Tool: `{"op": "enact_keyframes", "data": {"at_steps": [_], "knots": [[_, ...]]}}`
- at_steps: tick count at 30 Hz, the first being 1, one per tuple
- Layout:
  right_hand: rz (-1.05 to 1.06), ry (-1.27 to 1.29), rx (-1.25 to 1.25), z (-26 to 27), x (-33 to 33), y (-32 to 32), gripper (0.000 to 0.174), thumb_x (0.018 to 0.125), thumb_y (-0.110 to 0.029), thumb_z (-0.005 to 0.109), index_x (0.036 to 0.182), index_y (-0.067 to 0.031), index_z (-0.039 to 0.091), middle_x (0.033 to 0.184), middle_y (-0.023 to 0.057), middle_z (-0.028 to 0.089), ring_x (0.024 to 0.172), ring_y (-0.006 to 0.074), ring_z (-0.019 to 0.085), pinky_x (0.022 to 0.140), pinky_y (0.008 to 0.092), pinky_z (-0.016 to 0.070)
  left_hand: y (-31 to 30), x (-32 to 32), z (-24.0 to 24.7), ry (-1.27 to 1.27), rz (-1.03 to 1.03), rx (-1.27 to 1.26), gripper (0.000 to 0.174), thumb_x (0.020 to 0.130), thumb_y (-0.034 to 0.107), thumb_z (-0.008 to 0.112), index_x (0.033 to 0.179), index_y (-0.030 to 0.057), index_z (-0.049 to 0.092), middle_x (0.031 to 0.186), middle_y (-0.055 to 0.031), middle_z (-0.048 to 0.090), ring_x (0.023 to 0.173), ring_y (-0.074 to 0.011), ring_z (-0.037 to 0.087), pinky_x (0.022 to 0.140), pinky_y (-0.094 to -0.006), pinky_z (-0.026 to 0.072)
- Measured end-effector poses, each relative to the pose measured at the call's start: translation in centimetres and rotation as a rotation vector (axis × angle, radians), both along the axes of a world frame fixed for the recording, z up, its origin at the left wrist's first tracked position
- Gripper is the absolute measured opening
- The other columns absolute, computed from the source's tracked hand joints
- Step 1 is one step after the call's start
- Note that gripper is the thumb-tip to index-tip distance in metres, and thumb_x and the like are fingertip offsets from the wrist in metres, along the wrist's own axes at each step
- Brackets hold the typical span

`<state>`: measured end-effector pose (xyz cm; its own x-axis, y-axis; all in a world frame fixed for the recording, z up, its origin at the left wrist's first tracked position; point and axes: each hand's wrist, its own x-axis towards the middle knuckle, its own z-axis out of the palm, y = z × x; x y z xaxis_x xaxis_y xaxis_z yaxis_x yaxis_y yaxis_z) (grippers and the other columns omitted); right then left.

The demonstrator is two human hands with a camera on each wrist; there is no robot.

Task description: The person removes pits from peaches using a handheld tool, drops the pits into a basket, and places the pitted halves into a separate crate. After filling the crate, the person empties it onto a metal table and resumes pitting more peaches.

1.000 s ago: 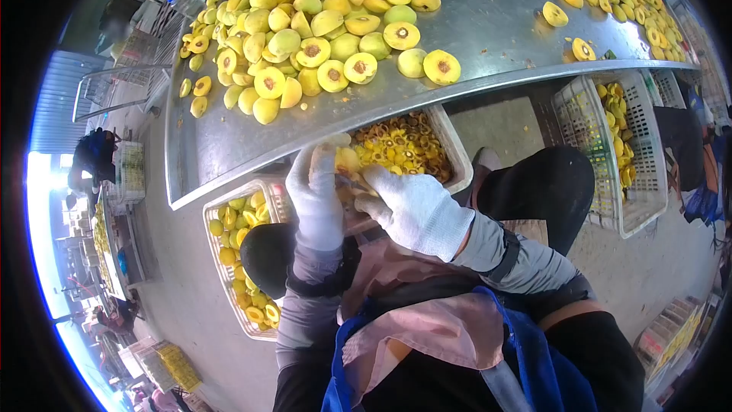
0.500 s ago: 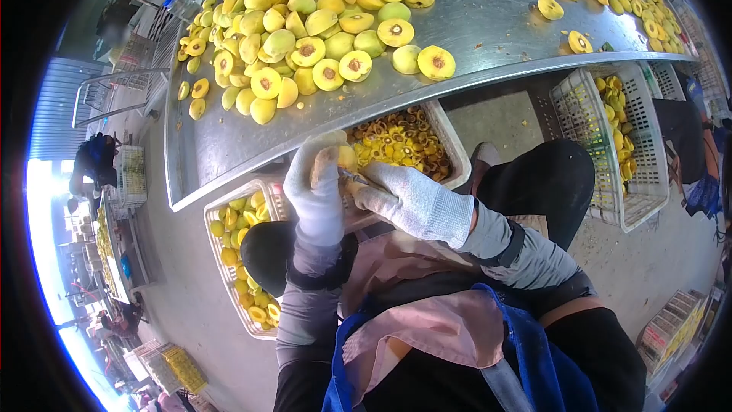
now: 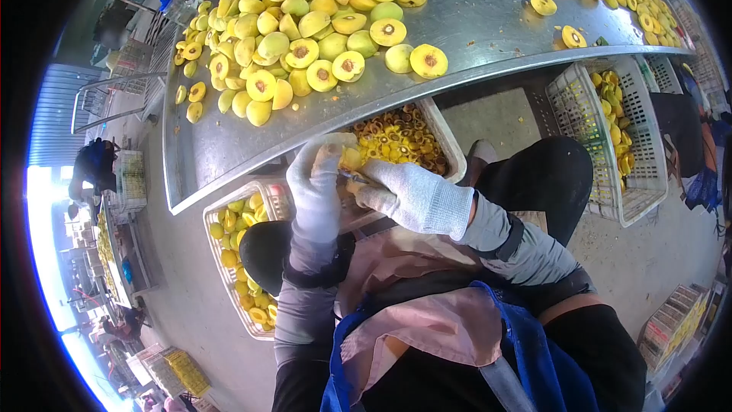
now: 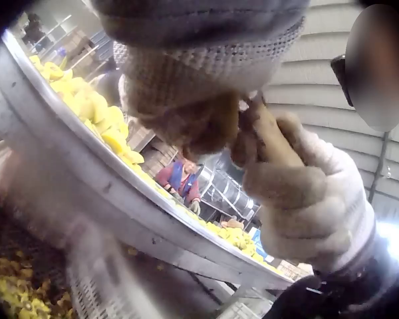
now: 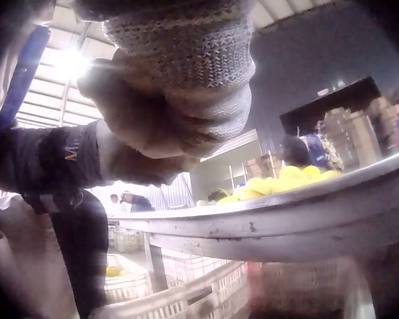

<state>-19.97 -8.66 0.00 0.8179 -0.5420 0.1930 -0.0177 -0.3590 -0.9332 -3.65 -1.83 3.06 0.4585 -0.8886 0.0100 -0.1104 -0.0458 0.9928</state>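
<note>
From the head view, a white-gloved left hand holds a yellow fruit piece in its curled fingers, just below the edge of a metal table. The gloved right hand meets it there, gripping a tool whose pale brown handle shows clearly only in the left wrist view. That view also shows a person beyond the table. The tool's working end is hard to make out, and in the right wrist view gloves hide both tool and fruit. Halved fruit is heaped on the table; the hands partly block a crate of dark-centred scraps.
</note>
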Motion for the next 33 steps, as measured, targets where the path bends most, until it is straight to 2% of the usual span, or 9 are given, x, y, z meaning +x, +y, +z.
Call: {"op": "enact_keyframes", "data": {"at_steps": [4,9,14,16,19,23,27,30,33], "knots": [[0.034,0.193,0.029,1.4,-0.6,-0.2,0.040,0.099,-0.033,0.056,0.128,-0.0053,0.054,0.101,0.0272,0.067,0.093,0.0463,0.064,0.079,0.0534,0.0517,-0.5,0.3,0.9,0.089,-0.094,0.079,0.033,0.100,0.029,0.059,0.105,-0.0009,0.071,0.092,-0.0046,0.068,0.085,-0.0125,0.059,0.079,-0.0274,0.0478],[0.053,0.050,0.167,1.4,-0.5,-0.7,0.039,0.098,-0.031,0.058,0.125,-0.0033,0.057,0.101,0.0274,0.067,0.096,0.0461,0.064,0.080,0.0506,0.0519,-0.6,-0.9,0.7,0.088,0.037,0.014,0.034,0.101,0.029,0.057,0.104,-0.0018,0.071,0.091,-0.0045,0.069,0.084,-0.0120,0.060,0.077,-0.0259,0.0478],[0.036,0.056,0.169,0.6,-0.5,-0.5,0.036,0.097,-0.030,0.060,0.120,-0.0025,0.058,0.098,0.0277,0.067,0.094,0.0459,0.064,0.078,0.0498,0.0522,-0.6,-0.6,0.0,-0.054,-0.022,0.013,0.040,0.103,0.035,0.053,0.104,-0.0013,0.070,0.091,-0.0053,0.069,0.083,-0.0116,0.059,0.076,-0.0258,0.0479],[0.004,0.175,0.006,1.3,-1.0,-0.2,0.034,0.097,-0.030,0.060,0.118,-0.0025,0.058,0.098,0.0278,0.067,0.093,0.0461,0.064,0.077,0.0505,0.0521,-0.8,0.0,0.2,-0.008,-0.129,0.064,0.044,0.104,0.039,0.051,0.105,-0.0003,0.070,0.091,-0.0059,0.069,0.083,-0.0119,0.060,0.076,-0.0267,0.0484],[0.028,0.270,-0.011,2.8,-1.2,-0.1,0.034,0.097,-0.030,0.060,0.117,-0.0028,0.058,0.095,0.0274,0.067,0.090,0.0465,0.065,0.075,0.0525,0.0520,-0.4,-0.2,1.4,0.207,-0.171,0.151,0.054,0.104,0.050,0.045,0.105,0.0010,0.069,0.091,-0.0068,0.068,0.083,-0.0135,0.060,0.077,-0.0286,0.0492],[-0.023,0.086,0.082,0.9,-0.8,0.1,0.037,0.098,-0.035,0.057,0.119,-0.0037,0.056,0.089,0.0267,0.068,0.085,0.0469,0.065,0.074,0.0544,0.0519,-1.4,-1.6,1.8,0.363,-0.029,0.009,0.061,0.103,0.059,0.042,0.100,0.0023,0.064,0.091,-0.0104,0.068,0.086,-0.0163,0.064,0.078,-0.0317,0.0527],[-0.037,0.223,-0.066,2.3,-1.2,0.1,0.039,0.099,-0.037,0.055,0.120,-0.0045,0.056,0.086,0.0264,0.068,0.083,0.0470,0.065,0.072,0.0551,0.0519,-1.5,0.1,0.8,0.271,-0.123,0.067,0.040,0.104,0.039,0.051,0.097,0.0009,0.062,0.089,-0.0140,0.070,0.079,-0.0188,0.066,0.072,-0.0303,0.0543],[-0.026,0.239,-0.078,2.2,-1.2,0.2,0.039,0.098,-0.037,0.055,0.120,-0.0050,0.056,0.085,0.0263,0.068,0.082,0.0467,0.066,0.072,0.0553,0.0520,-1.6,-0.9,1.6,0.227,-0.034,0.081,0.031,0.103,0.027,0.050,0.095,0.0005,0.063,0.083,-0.0073,0.068,0.075,-0.0128,0.060,0.072,-0.0255,0.0486],[-0.007,0.218,-0.084,1.8,-1.3,-0.1,0.039,0.098,-0.037,0.055,0.120,-0.0052,0.056,0.084,0.0262,0.068,0.082,0.0466,0.066,0.072,0.0552,0.0520,-1.7,-0.6,0.7,0.203,-0.023,0.069,0.031,0.102,0.029,0.054,0.093,0.0002,0.063,0.081,-0.0106,0.069,0.073,-0.0173,0.066,0.069,-0.0288,0.0542]]}}
